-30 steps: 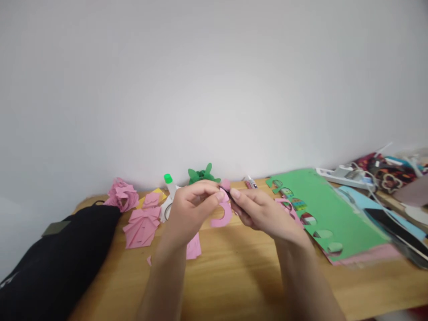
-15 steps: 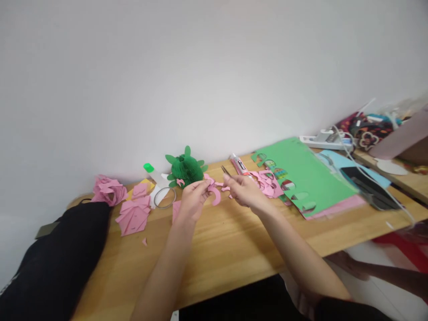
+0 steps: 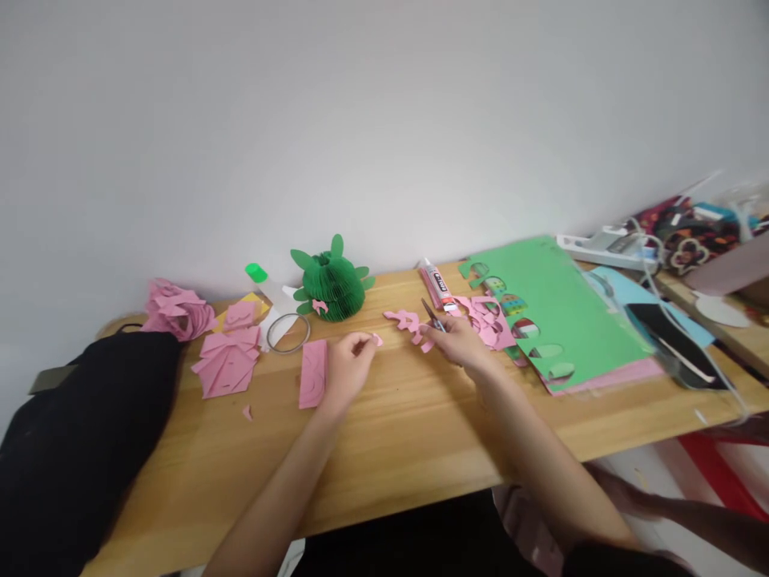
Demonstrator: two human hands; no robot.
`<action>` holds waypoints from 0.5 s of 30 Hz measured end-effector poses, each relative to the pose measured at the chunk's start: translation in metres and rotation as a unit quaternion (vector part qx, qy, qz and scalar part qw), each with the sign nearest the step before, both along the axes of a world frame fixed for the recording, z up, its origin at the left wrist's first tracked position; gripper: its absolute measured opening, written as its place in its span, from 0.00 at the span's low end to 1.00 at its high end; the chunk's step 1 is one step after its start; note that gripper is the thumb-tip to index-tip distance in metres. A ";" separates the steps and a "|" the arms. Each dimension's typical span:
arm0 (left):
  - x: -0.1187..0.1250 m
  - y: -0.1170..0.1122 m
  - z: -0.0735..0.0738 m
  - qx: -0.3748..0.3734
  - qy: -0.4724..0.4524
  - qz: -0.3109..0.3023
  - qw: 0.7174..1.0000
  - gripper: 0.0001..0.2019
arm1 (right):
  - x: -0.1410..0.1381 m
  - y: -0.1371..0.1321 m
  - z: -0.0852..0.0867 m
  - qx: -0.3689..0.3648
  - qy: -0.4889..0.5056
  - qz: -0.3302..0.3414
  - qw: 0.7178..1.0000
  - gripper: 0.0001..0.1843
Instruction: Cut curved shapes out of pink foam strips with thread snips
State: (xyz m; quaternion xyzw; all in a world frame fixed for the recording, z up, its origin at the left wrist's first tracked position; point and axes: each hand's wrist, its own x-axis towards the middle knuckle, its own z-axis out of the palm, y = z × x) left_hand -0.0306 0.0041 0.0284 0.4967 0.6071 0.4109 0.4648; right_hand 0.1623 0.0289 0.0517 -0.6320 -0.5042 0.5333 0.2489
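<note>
My left hand [image 3: 352, 369] pinches a small pink paper piece [image 3: 377, 340] between thumb and fingertips, just over the wooden table. My right hand [image 3: 460, 340] is closed around a pair of scissors [image 3: 433, 315], blades pointing up and away to the left. Pink paper scraps [image 3: 404, 322] lie on the table by the right fingertips. Close to my left wrist is a folded pink paper strip [image 3: 312, 373] with curved lines drawn on it. Behind the hands stands a green honeycomb paper ball [image 3: 333, 287] with oval leaves and a little pink piece on its front.
A glue tube [image 3: 437, 284] and more pink cut-outs [image 3: 484, 320] lie beside green sheets [image 3: 558, 320]. At left are a tape ring [image 3: 288, 332], pink folded papers [image 3: 228, 361], a green-capped glue bottle [image 3: 256, 273] and a black bag [image 3: 102, 433]. A power strip [image 3: 606, 250] sits at back right.
My hands have moved apart. A curved pink scrap that hung at my left fingers is gone from there; pink scraps now lie by my right hand. The view has shifted slightly.
</note>
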 end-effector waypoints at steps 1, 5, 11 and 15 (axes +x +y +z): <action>0.001 0.002 -0.001 0.018 0.029 -0.007 0.999 0.16 | 0.001 0.008 -0.001 -0.011 -0.008 0.007 1.000 0.12; 0.012 0.007 0.000 0.087 0.133 -0.047 0.986 0.08 | -0.005 0.032 -0.007 -0.053 -0.021 0.041 0.998 0.16; 0.028 0.009 -0.005 0.142 0.239 -0.095 0.956 0.09 | -0.009 0.039 -0.018 -0.110 -0.024 0.064 0.992 0.16; 0.029 0.012 -0.011 0.165 0.279 -0.117 0.939 0.10 | -0.009 0.039 -0.018 -0.119 -0.028 0.063 0.990 0.14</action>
